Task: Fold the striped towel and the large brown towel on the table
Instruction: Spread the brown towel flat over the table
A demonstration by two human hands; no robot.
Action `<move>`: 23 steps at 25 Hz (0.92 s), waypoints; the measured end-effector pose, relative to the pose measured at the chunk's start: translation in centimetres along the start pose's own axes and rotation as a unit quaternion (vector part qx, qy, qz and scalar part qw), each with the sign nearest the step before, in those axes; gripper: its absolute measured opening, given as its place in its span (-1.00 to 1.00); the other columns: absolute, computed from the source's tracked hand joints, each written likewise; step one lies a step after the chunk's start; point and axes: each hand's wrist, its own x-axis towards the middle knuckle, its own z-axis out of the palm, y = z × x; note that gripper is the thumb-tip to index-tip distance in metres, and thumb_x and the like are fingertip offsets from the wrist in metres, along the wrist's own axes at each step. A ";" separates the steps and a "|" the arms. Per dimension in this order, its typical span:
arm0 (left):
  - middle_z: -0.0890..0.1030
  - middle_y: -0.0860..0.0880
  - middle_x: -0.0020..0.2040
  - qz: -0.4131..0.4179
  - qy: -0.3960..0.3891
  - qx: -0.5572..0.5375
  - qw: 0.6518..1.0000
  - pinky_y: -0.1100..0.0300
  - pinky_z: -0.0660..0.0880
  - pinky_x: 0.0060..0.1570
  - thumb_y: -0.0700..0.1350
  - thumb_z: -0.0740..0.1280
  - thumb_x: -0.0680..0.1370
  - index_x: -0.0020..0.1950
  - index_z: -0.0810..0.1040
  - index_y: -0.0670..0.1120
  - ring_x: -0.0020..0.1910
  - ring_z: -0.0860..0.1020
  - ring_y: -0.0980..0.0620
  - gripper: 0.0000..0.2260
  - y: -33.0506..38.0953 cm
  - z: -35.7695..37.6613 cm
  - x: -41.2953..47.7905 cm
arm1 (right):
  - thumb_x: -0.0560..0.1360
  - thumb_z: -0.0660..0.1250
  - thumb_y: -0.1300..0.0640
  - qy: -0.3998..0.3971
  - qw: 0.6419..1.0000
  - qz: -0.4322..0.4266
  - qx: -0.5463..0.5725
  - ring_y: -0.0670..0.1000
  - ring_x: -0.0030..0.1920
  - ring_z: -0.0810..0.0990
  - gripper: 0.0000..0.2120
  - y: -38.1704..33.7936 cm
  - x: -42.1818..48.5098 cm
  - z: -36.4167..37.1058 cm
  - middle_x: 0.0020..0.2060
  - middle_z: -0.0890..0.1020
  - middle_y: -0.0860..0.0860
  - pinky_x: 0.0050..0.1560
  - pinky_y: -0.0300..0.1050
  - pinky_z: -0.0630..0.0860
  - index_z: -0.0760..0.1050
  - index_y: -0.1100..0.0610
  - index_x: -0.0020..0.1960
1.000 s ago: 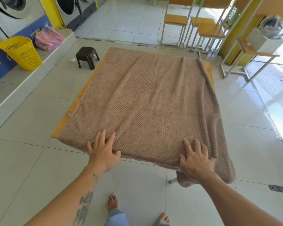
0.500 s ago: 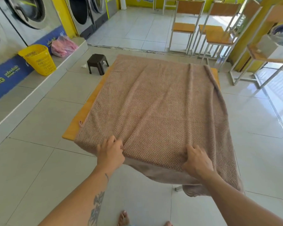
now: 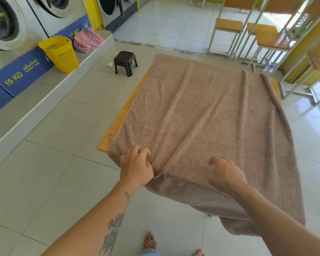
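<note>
The large brown towel (image 3: 207, 115) lies spread over the wooden table (image 3: 118, 124), covering nearly all of it and hanging off the near and right edges. My left hand (image 3: 136, 168) grips a bunch of the towel's cloth at the near edge, fingers curled into it. My right hand (image 3: 226, 175) pinches the same near edge further right, with the cloth puckered under its fingers. The near edge is lifted and shows its smoother underside. No striped towel is in view.
A dark plastic stool (image 3: 125, 62) stands on the tiled floor left of the table's far end. A yellow laundry basket (image 3: 60, 53) and a pink bag (image 3: 87, 40) sit on the ledge by the washing machines. Wooden chairs (image 3: 264, 36) stand at the back right.
Both hands went from lying flat on the towel's near edge to curling their fingers into the cloth. The near edge has lifted off the table and the view has tilted up.
</note>
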 end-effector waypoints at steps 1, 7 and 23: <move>0.37 0.05 0.10 -0.006 -0.021 0.020 1.000 -0.03 0.34 0.15 -0.16 0.30 0.39 0.15 0.45 0.11 0.14 0.36 -0.03 -0.65 -0.6 -0.3 0.7 | 0.42 0.23 0.17 -0.007 1.000 -0.024 0.009 0.09 0.16 0.48 -0.52 -1.7 0.8 0.3 0.20 0.49 0.01 0.01 0.01 0.52 0.40 0.01 0.35; 0.41 0.07 -0.01 0.021 -0.009 0.043 0.999 -0.09 0.31 0.30 -0.33 0.25 0.33 0.15 0.51 0.10 0.05 0.38 -0.02 -0.52 -5.1 -1.0 1.6 | 0.47 0.27 0.19 0.058 0.993 -0.085 -0.054 0.09 0.08 0.46 -0.81 -6.6 2.6 4.6 -0.02 0.41 -0.03 -0.13 -0.07 0.47 0.45 0.04 0.07; 0.45 0.02 0.03 -0.059 0.020 -0.004 0.998 -0.19 0.37 0.22 -0.23 0.26 0.43 0.03 0.53 0.06 0.24 0.43 -0.16 -0.75 -6.9 -3.0 2.0 | 0.48 0.20 0.20 0.033 0.986 -0.158 0.046 0.08 0.00 0.58 -0.73 -5.6 1.3 3.7 -0.02 0.57 -0.04 -0.07 -0.02 0.54 0.57 0.07 0.10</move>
